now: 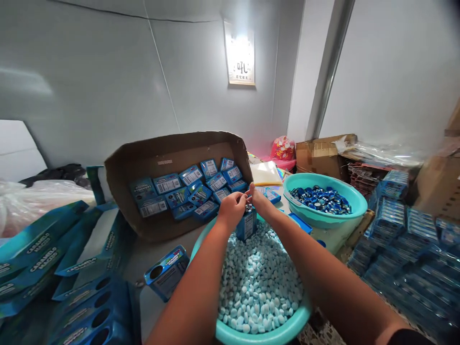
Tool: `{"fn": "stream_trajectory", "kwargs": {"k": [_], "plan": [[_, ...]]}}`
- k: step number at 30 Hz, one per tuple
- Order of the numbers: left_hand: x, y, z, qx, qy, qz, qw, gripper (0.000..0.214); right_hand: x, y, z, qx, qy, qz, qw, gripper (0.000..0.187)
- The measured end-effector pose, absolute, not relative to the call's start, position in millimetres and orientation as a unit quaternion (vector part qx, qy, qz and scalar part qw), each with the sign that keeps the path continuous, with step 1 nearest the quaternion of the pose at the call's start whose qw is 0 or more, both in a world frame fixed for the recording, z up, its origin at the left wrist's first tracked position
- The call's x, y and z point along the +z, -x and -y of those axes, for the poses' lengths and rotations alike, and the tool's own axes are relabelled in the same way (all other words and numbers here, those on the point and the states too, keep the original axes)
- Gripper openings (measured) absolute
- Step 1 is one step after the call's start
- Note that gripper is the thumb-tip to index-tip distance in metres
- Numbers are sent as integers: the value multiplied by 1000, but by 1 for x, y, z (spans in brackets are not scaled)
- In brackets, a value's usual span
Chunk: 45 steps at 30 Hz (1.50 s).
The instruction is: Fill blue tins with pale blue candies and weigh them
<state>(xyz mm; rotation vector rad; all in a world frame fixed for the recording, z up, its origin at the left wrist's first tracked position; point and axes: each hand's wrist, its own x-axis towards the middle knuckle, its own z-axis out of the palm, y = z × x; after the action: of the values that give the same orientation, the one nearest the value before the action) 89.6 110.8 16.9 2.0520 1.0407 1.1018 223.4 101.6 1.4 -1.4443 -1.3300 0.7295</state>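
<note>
My left hand point(232, 206) is closed, its fingertips pinched together above a small blue box point(247, 226). Opposite it, my right hand point(259, 203) has its fingers pressed together, meeting the left fingertips; whatever lies between them is too small to name. The box stands upright among pale blue and white candies point(257, 287), right below both hands, with small pieces showing at its top. Those candies fill a turquoise basin point(268, 338) under my forearms. A blue box with a round dark hole point(168, 272) lies left of the basin.
An open cardboard carton point(120, 191) behind holds several blue boxes point(199, 194). To the right, another turquoise basin point(325, 221) contains shiny dark blue pieces point(319, 199). Blue display cartons point(43, 249) crowd the left; wrapped blue packs point(391, 215) are stacked at right.
</note>
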Motion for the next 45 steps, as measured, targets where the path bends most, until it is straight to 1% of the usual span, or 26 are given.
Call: {"fn": "stream_trajectory", "kwargs": {"k": [2,5,9,13,16,19,23,26,30,34,41,45], "plan": [[17,-85,-115,414,-756,-406,303,31,0,-224,-103,288,613,555,483,61],[19,-75,-120,396,-735,-435,338,50,1,-226,-101,263,642,556,458,51],[20,-67,-126,381,-710,-461,372,67,4,-224,-93,239,657,573,427,57],[19,-69,-127,385,-695,-465,390,74,1,-216,-88,214,645,620,393,55],[19,-69,-128,374,-701,-461,394,70,2,-214,-87,185,637,651,368,48],[18,-66,-131,350,-718,-453,395,58,10,-220,-85,152,643,662,355,43],[13,-64,-136,300,-728,-456,415,42,25,-232,-77,122,659,673,314,22],[10,-65,-135,248,-730,-458,443,36,31,-235,-72,97,670,685,270,14],[12,-66,-129,207,-729,-446,477,35,32,-228,-68,47,673,697,244,14],[17,-64,-126,220,-723,-441,484,36,31,-220,-67,45,643,727,239,17],[24,-58,-123,238,-713,-419,509,25,27,-222,-71,92,608,746,255,17],[27,-58,-121,242,-720,-420,497,23,30,-229,-73,59,629,718,290,26]]}}
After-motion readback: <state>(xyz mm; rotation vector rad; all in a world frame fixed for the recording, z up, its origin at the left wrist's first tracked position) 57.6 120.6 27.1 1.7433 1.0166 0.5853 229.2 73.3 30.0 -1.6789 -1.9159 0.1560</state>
